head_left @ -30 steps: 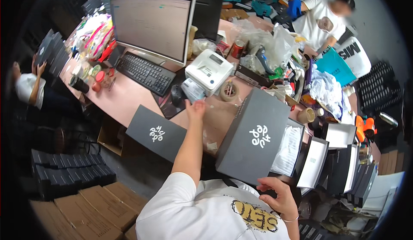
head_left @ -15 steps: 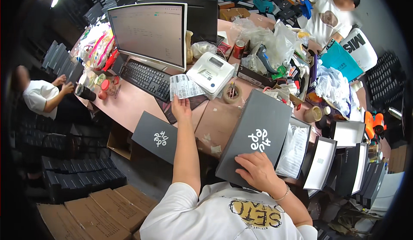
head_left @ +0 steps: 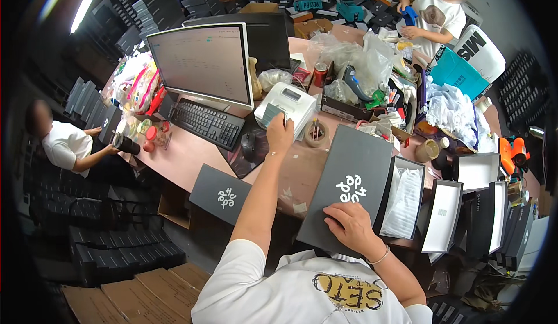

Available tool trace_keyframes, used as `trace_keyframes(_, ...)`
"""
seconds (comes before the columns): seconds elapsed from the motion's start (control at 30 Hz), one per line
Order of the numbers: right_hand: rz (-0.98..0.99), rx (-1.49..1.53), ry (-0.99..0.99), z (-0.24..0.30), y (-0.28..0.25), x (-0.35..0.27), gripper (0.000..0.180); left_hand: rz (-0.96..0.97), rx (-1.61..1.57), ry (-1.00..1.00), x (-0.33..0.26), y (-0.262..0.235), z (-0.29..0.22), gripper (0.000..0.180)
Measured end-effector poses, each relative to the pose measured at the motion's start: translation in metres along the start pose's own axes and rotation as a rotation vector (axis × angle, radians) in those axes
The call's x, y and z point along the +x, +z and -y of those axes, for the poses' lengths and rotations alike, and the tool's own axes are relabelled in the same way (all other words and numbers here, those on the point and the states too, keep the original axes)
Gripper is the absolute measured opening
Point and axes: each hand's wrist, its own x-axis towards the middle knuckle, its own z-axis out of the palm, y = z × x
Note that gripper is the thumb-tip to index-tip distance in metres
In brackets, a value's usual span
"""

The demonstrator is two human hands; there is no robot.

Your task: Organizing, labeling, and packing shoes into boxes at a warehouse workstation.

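Note:
My left hand (head_left: pixel 280 133) is pinched closed in front of the white label printer (head_left: pixel 297 104). At its fingertips is a tilted, greyish-looking printed label (head_left: pixel 271 115), its print not readable from here. My right hand (head_left: pixel 350 225) lies on the lid of a large dark grey shoebox (head_left: pixel 354 161) with white lettering, fingers loosely spread. This box leans over the table edge close to my body. A second dark grey box (head_left: pixel 218 195) with similar lettering lies to the left, partly behind my left forearm.
A keyboard (head_left: pixel 206 123), a mouse (head_left: pixel 251 148) and a monitor (head_left: pixel 200 65) stand left of the printer. Tape rolls (head_left: pixel 317 133) sit beside it. Right of the large box is an open box with white wrapping (head_left: pixel 401 199). Co-workers (head_left: pixel 68 144) (head_left: pixel 433 13) are at far left and far right.
My left hand has moved right with the label, from beside the keyboard to the printer's front, uncovering the mouse. My right hand stays on the box. The view has shifted slightly.

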Motion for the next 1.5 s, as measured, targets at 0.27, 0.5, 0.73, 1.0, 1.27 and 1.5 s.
trace_keyframes(0.27,0.004,0.046,-0.016,-0.002,-0.001,0.002,0.021,0.135,-0.005,0.2,-0.018,0.012,-0.041,0.013)
trace_keyframes(0.5,-0.126,0.359,0.227,0.001,-0.008,-0.008,0.02,0.276,-0.934,-0.06,-0.002,-0.072,-0.161,0.022)
trace_keyframes(0.73,-0.553,0.701,0.246,-0.021,-0.068,-0.008,0.054,0.583,-1.478,-0.502,-0.002,-0.134,-0.155,0.046)
trace_keyframes(1.0,-0.255,0.71,0.224,0.044,-0.047,0.012,0.061,0.955,-1.402,-0.486,-0.045,-0.16,-0.161,0.044)
trace_keyframes(1.27,-0.437,0.865,0.402,0.092,-0.007,-0.037,0.035,0.99,-1.223,-0.42,-0.12,-0.186,-0.16,0.037)
trace_keyframes(1.5,-0.532,0.864,0.366,0.081,-0.002,-0.095,0.042,0.985,-1.11,-0.283,-0.161,-0.172,-0.179,0.025)
